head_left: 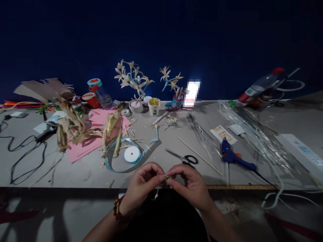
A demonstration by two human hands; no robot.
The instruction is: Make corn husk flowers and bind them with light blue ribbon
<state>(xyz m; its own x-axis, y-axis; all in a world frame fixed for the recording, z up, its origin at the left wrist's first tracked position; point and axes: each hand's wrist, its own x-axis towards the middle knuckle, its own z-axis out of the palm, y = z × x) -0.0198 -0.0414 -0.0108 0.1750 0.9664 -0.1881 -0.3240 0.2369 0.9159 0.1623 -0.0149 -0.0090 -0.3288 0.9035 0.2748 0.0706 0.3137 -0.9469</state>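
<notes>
Presently, both hands are working close together over the near edge of the counter (166,143). The left hand (148,180) and the right hand (188,181) are pinching one small pale piece (167,176) between thumbs and fingers, and a thin pale end is hanging below it. The fingers are covering much of this piece, so I cannot tell its exact form.

As for progress, I am judging it as partly made. Behind, a large spray of pale flowers (133,78) and a smaller spray (171,78) are showing blue stems, and they are looking complete. On the counter, a small blue-stemmed piece (172,120) is lying near the pen cup (176,103); whether it is complete, I cannot say.

Much material is remaining. Dry husks (75,126) are lying in a heap at the left, partly over pink paper (84,149). From the roll of blue ribbon (132,154), a loose length is curling around and reaching toward the pen cup side. Thin wires (203,132) are lying in a bunch at the right. Just beyond the hands, the scissors (178,156) are resting, not held; a thin stick (200,155) and a blue glue gun (237,159) are also lying untouched.
</notes>
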